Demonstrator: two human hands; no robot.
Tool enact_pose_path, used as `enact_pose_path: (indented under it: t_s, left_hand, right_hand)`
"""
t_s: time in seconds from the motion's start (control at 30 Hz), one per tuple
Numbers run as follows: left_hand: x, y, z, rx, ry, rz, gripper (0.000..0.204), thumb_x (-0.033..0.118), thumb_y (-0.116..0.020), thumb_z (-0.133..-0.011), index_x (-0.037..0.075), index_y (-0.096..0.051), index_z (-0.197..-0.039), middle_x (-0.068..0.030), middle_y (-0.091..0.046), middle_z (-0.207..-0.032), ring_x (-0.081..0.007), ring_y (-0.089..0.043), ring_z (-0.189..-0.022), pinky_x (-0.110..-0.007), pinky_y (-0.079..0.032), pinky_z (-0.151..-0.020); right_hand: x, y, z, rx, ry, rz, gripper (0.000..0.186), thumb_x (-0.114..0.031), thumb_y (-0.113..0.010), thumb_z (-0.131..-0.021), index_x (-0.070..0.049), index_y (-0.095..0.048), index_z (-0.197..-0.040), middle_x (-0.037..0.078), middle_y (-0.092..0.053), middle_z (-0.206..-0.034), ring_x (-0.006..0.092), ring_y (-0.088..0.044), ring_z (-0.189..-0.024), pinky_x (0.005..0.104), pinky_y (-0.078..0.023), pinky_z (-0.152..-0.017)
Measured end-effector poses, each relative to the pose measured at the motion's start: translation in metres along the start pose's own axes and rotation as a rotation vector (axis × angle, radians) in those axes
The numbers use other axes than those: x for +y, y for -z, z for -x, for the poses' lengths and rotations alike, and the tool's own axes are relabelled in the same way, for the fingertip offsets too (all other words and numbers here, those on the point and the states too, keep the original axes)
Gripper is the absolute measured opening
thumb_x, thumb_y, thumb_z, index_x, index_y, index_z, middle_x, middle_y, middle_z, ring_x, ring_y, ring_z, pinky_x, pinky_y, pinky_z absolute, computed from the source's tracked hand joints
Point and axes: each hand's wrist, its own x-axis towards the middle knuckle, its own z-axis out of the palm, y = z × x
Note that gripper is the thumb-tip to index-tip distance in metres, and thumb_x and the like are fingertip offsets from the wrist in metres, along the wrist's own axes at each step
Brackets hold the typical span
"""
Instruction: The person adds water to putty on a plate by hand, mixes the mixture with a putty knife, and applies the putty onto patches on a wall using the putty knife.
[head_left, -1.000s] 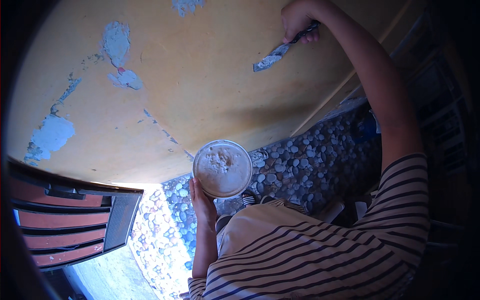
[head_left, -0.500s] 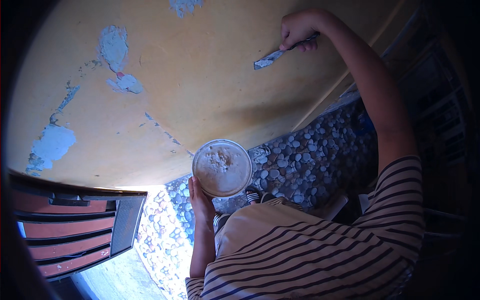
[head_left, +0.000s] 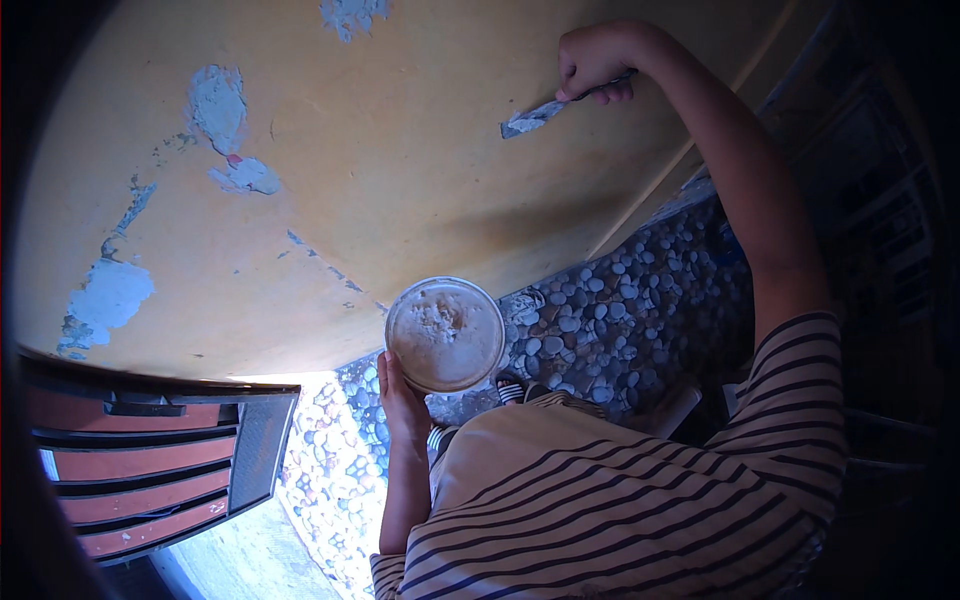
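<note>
Right hand (head_left: 597, 70) grips putty knife (head_left: 550, 109), up-right of tub (head_left: 447, 280); left hand (head_left: 403, 398) holds tub's side. White paste (head_left: 525, 123) could drop beyond tub if knife tilts.

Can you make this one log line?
left hand: holding putty tub | right hand: gripping putty knife near yellow wall | wall: pale patches

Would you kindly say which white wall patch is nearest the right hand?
The top patch, at the picture's upper edge; the other patches lie lower and farther left.

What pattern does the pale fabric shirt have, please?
The shirt has dark stripes, shown in the head view.
</note>
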Motion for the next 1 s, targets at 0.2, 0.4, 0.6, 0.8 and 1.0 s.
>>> enact_pose_path:
  t_s: [0.2,0.4,0.6,0.8,1.0]
  left_hand:
    - [-0.001,0.0,-0.002,-0.004,0.002,0.021,0.04,0.037,-0.043,-0.107,0.005,-0.047,-0.13,-0.0111,-0.058,-0.124,-0.0203,-0.061,-0.111,-0.035,-0.053,-0.092]
    - [-0.002,0.001,-0.001,0.029,0.01,0.033,0.04,0.037,-0.043,-0.107,0.004,-0.048,-0.129,-0.0106,-0.059,-0.123,-0.02,-0.062,-0.11,-0.035,-0.053,-0.091]
    - [0.005,-0.001,0.004,0.043,0.009,0.071,0.035,0.035,-0.043,-0.107,0.005,-0.05,-0.124,-0.0099,-0.06,-0.119,-0.0192,-0.061,-0.11,-0.035,-0.052,-0.092]
    - [0.015,-0.007,-0.003,0.031,-0.019,0.054,0.036,0.031,-0.039,-0.108,0.003,-0.049,-0.126,-0.0119,-0.057,-0.12,-0.0195,-0.059,-0.111,-0.034,-0.05,-0.096]
    - [0.016,-0.022,-0.01,-0.002,-0.044,0.002,0.041,0.037,-0.041,-0.106,0.002,-0.047,-0.127,-0.0119,-0.056,-0.119,-0.0194,-0.059,-0.11,-0.033,-0.052,-0.093]
  right_hand:
    - [0.028,0.023,0.028,0.017,-0.039,-0.031,0.03,-0.032,-0.064,-0.097,-0.004,-0.073,-0.101,0.01,-0.066,-0.072,0.0196,-0.063,-0.059,0.0326,-0.055,-0.056]
    - [0.062,-0.04,0.037,0.081,0.152,-0.292,0.035,-0.034,-0.062,-0.098,0.0,-0.067,-0.103,0.004,-0.06,-0.064,0.0109,-0.054,-0.047,0.0266,-0.046,-0.044]
    - [0.071,-0.214,0.011,0.604,0.387,-0.826,0.029,-0.025,-0.055,-0.103,-0.003,-0.065,-0.118,-0.003,-0.053,-0.071,0.0031,-0.047,-0.061,0.0206,-0.039,-0.052]
    - [0.014,-0.298,0.037,0.297,0.494,-1.359,0.026,-0.02,-0.055,-0.103,0.0,-0.061,-0.119,-0.003,-0.052,-0.071,0.0038,-0.045,-0.059,0.0212,-0.039,-0.051]
    - [-0.014,-0.285,0.085,-0.09,0.494,-1.09,0.028,-0.02,-0.057,-0.101,0.0,-0.061,-0.12,0.006,-0.064,-0.071,0.009,-0.059,-0.06,0.0241,-0.045,-0.056]
